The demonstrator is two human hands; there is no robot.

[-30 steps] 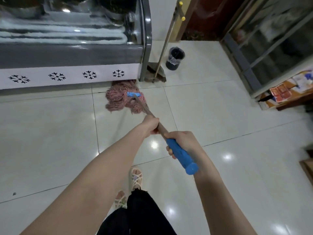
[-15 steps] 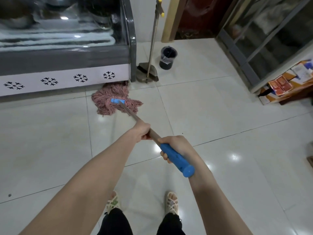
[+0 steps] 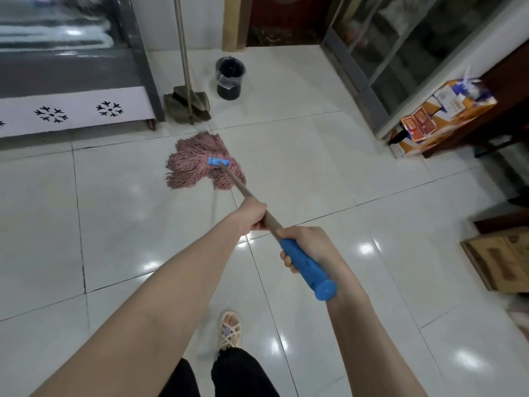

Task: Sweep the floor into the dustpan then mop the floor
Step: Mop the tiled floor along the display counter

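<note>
A pink string mop head [image 3: 197, 164] with a blue clamp lies spread on the white tiled floor [image 3: 329, 173], ahead of me. Its wooden pole runs back to a blue grip [image 3: 306, 267]. My left hand [image 3: 253, 216] grips the wooden pole further down. My right hand [image 3: 307, 243] grips the top of the blue grip near the pole's end. A grey dustpan with a broom [image 3: 187, 106] stands upright behind the mop, by the freezer corner.
A display freezer [image 3: 71, 90] with snowflake marks stands at the left back. A small black bin [image 3: 230, 78] sits beside the dustpan. Glass doors and boxes [image 3: 446, 113] line the right side; a cardboard box [image 3: 498, 262] lies at far right. My sandalled foot [image 3: 230, 329] is below.
The mop head has swung rightward across the floor, away from the freezer base toward the middle tile. Both hands kept their hold on the pole. My feet have shifted.
</note>
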